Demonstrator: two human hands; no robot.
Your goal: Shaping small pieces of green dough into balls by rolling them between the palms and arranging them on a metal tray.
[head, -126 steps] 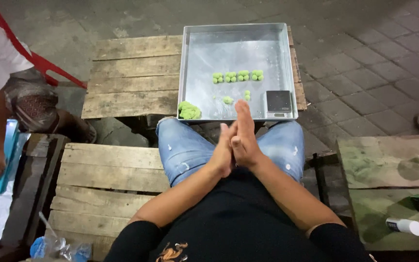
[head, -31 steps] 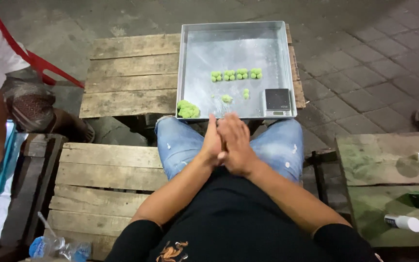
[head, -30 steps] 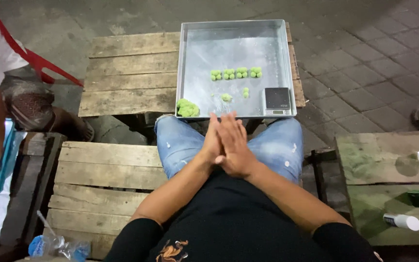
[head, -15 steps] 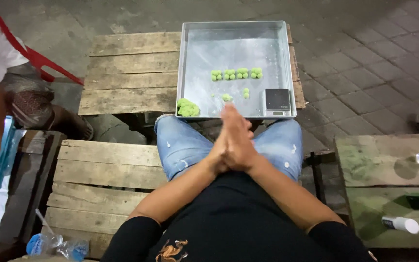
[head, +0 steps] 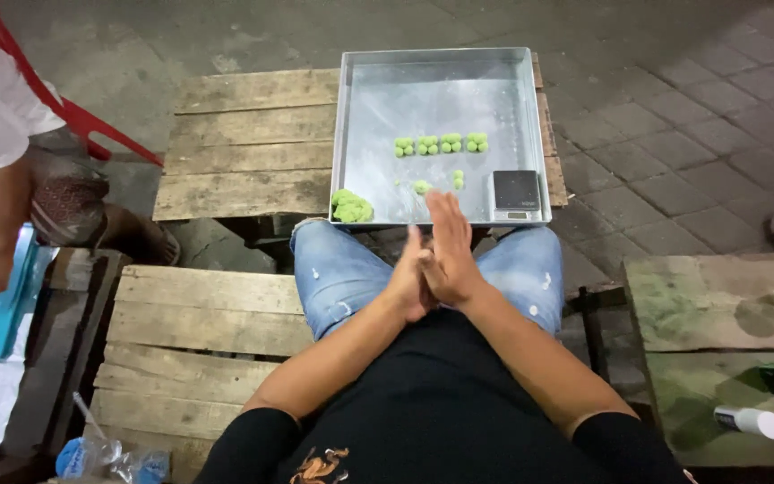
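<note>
Both forearms converge in front of the torso, above the lap. The left hand [head: 408,285] and right hand [head: 445,254] are pressed palm to palm, the right one lying slightly further forward. The fingers [head: 442,218] are extended, close together, pointing away from the body.

The person wears a black short-sleeved shirt [head: 441,403] with a small orange-gold design low on its front. Light blue jeans [head: 342,273], faded and flecked with pale spots, cover both legs. Forearms and hands are bare, without gloves.
</note>
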